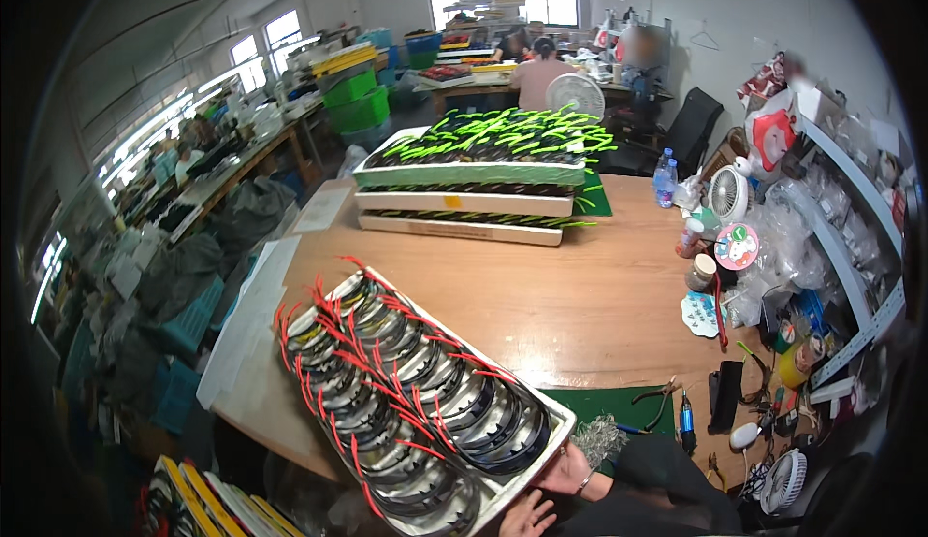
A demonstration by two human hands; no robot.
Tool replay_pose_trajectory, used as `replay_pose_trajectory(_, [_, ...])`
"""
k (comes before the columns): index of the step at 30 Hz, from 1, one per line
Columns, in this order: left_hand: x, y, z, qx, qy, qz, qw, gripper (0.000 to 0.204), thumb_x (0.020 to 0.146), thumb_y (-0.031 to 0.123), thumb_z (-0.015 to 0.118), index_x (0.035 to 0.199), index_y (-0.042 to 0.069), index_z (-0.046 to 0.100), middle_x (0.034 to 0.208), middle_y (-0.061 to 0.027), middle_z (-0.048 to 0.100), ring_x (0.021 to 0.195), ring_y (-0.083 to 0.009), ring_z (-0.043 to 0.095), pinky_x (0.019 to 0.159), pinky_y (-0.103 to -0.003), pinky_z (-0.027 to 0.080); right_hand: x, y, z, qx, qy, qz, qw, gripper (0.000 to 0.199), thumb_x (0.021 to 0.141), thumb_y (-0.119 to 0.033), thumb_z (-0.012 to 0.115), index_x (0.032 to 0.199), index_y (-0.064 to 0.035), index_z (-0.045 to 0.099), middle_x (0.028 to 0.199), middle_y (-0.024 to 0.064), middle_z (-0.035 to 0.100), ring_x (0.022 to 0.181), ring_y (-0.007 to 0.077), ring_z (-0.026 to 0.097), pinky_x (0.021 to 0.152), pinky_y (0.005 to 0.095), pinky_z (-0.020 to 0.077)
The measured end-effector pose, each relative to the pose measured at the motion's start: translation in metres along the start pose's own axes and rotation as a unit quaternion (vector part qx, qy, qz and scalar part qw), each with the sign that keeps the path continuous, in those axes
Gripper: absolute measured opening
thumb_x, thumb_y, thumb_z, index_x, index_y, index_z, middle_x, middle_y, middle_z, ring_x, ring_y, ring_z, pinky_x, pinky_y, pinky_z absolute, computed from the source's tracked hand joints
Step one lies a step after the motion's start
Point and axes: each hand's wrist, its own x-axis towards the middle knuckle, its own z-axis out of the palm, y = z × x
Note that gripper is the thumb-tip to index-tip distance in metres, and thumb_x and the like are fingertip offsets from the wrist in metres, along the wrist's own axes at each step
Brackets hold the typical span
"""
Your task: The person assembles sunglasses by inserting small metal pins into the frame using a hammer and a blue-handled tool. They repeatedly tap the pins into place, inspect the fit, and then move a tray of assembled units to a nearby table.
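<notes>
— Hands first: where are they?
— Right hand [568,472], fingers curled, grips the white tray's [541,404] near corner; left hand [529,515] is spread open under its edge.
— And the tray?
— Tilted over the desk [541,295], filled with red-wired coils [406,397]. Beyond, stacked trays of green-wired parts [483,165].

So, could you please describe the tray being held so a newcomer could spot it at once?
On the wooden table, look to the near left corner. The white tray tilts there, gripped by the right hand. Its rings carry red wires, unlike the green-wired stacked trays farther back.
</notes>
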Motion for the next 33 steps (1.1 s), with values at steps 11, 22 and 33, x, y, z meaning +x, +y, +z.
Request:
replay_pose_trajectory(11, [-0.142, 0.257, 0.026, 0.25, 0.38, 0.374, 0.808, 0.05, 0.09, 0.037, 0.042, 0.127, 0.004, 0.032, 0.128, -0.0178, 0.037, 0.115, -0.0276, 0.04, 0.096, -0.042, 0.033, 0.025, -0.073, 0.02, -0.178, 0.099, -0.121, 0.972, 0.078, 0.076, -0.073, 0.024, 0.123, -0.0136, 0.044, 0.116, 0.0088, 0.054, 0.103, 0.0269, 0.053, 0.085, 0.046, 0.043])
replay_pose_trajectory(22, [0.015, 0.366, -0.156, 0.179, 0.524, 0.346, 0.758, 0.075, 0.084, 0.062, 0.026, 0.136, 0.008, 0.02, 0.14, -0.011, 0.024, 0.127, -0.0284, 0.025, 0.099, -0.045, 0.024, 0.035, -0.078, 0.034, -0.203, 0.151, -0.157, 0.955, 0.078, 0.077, -0.073, 0.02, 0.122, -0.0146, 0.044, 0.109, 0.0072, 0.058, 0.096, 0.0241, 0.057, 0.077, 0.0434, 0.0487])
replay_pose_trajectory(33, [0.032, 0.366, -0.114, 0.111, 0.22, 0.403, 0.881, 0.07, 0.086, 0.06, 0.016, 0.135, 0.011, 0.026, 0.136, -0.0092, 0.03, 0.123, -0.03, 0.032, 0.102, -0.043, 0.027, 0.046, -0.072, 0.04, -0.169, 0.133, -0.231, 0.949, 0.076, 0.082, -0.067, 0.017, 0.126, -0.0091, 0.039, 0.117, 0.0096, 0.052, 0.104, 0.0222, 0.053, 0.087, 0.0375, 0.0443])
